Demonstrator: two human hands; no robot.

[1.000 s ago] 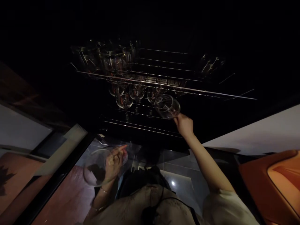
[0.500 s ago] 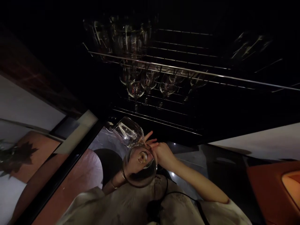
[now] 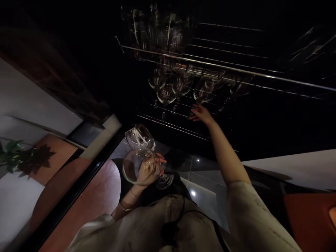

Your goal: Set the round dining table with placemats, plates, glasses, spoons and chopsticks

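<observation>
My left hand [image 3: 154, 169] is closed around the stems of clear wine glasses in front of my chest. One round-bowled wine glass [image 3: 129, 167] has its mouth tilted up toward me, and a second wine glass [image 3: 139, 135] lies just beyond it, pointing away. A round glass foot shows by my left fingers. My right hand [image 3: 201, 114] is stretched out to the lower wire shelf, its fingers spread beside the stem of a standing wine glass [image 3: 203, 91]. Whether the fingers touch that stem is too dark to tell.
More wine glasses [image 3: 167, 91] stand left of my right hand. Above them runs a metal shelf rail [image 3: 225, 66], with tall glasses [image 3: 160, 33] on the upper shelf. A black edge [image 3: 86, 178] slants past a round reddish table [image 3: 107, 182] at left, near a plant [image 3: 15, 150].
My right hand has left the glasses by my left hand and reached up and forward to the shelf. The held glasses have shifted a little to the left. The view has moved slightly.
</observation>
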